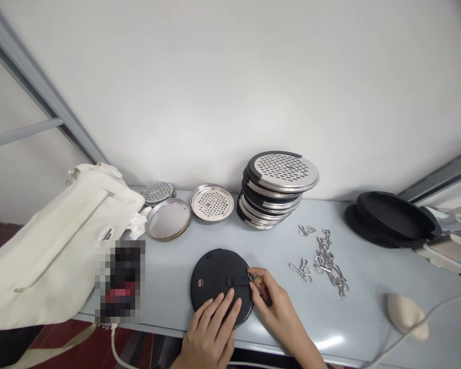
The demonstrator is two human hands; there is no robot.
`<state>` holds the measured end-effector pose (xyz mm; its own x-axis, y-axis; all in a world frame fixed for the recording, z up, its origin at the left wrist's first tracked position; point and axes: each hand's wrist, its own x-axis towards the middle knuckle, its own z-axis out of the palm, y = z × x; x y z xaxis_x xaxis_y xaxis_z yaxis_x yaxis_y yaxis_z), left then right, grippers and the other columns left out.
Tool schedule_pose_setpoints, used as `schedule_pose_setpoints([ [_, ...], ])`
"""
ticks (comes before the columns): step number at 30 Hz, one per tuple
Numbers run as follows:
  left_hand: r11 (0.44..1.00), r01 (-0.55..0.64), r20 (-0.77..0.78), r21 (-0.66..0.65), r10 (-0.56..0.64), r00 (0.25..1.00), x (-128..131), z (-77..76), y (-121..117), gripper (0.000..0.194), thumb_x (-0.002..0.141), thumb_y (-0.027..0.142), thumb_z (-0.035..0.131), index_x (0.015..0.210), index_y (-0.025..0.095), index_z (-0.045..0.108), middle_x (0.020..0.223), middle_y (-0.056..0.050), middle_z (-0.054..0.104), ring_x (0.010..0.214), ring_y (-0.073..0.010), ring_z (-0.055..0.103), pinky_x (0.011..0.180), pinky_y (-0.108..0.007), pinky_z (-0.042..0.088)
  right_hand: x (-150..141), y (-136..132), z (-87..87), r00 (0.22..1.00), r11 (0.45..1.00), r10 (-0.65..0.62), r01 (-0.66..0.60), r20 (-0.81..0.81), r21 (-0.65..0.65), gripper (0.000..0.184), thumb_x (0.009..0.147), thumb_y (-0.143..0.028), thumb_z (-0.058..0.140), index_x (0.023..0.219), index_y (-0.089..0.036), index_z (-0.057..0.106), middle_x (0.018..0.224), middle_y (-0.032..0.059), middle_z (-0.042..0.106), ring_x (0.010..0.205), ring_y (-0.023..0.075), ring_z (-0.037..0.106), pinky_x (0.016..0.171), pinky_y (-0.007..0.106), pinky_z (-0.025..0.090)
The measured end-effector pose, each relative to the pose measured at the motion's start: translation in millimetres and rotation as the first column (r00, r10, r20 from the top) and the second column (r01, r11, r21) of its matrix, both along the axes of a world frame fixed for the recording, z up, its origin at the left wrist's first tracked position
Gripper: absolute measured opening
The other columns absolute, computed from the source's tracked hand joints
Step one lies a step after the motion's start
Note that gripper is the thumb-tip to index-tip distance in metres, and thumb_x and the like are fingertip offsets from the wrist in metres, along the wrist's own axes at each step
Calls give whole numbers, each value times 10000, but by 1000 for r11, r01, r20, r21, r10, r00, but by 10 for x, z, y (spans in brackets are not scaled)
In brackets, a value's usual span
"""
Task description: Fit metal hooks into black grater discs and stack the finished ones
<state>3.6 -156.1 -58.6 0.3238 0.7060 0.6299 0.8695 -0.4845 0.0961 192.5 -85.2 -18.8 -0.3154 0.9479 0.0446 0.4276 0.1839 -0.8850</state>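
A round black disc (218, 271) with a small round sticker and a short strap lies on the table in front of me. My left hand (211, 328) rests on its near part, fingers stretched out flat. At the disc's right edge my right hand (271, 300) pinches a small metal wire clip (251, 277) between thumb and fingers. Part of the clip is hidden by the fingers. Something dark and reddish shows inside the right hand, too covered to name. Loose wire clips (328, 264) lie in a heap to the right, with smaller groups of clips (301, 270) beside it.
Behind the disc stands a tall stack of perforated metal plates with black rims (278, 189). Left of it are a perforated dish (212, 203) and plain metal lids (169, 219). A cream bag (61, 246) fills the left. Black trays (395, 218) and a beige computer mouse-like object (405, 312) lie right.
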Motion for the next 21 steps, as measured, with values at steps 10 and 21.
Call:
schedule_pose_setpoints([
  [10,1000,4,-3,-9,-4,1000,-6,3,-1,446,945,276,436,1373,223,547,1414,-1,536,1218,-178,534,1107,-300,297,10,-11,-4,1000,999,-5,5,9,42,241,986,-329,428,1170,-195,508,696,-28,510,598,133,495,585,230,459],
  [21,1000,-6,-21,1,6,1000,-7,21,-3,434,948,280,439,1358,218,564,1400,-3,551,1218,-177,537,1095,-291,317,30,27,21,1000,996,12,-13,15,91,263,991,-291,435,1209,-211,559,854,42,590,749,163,590,700,271,514],
])
